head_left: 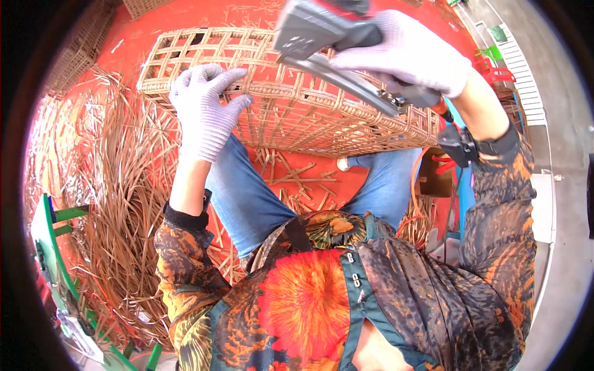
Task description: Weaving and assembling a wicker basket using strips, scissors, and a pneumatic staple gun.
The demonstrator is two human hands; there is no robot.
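Observation:
A woven basket of tan strips, with an open lattice frame, lies across in front of my knees. My left hand, in a white knit glove, grips its edge near the left end, thumb and fingers bent around the strips. In my gloved right hand is a grey and black staple gun, slightly blurred, with a hose at its handle. The gun's long magazine slants over the basket's top edge on the right; whether it touches the strips I cannot tell.
Long dry strips lie heaped on the red floor to my left. Cut scraps are scattered between my legs. Other woven baskets stand at the far left. A cardboard box is beside my right knee, and a green frame at the left.

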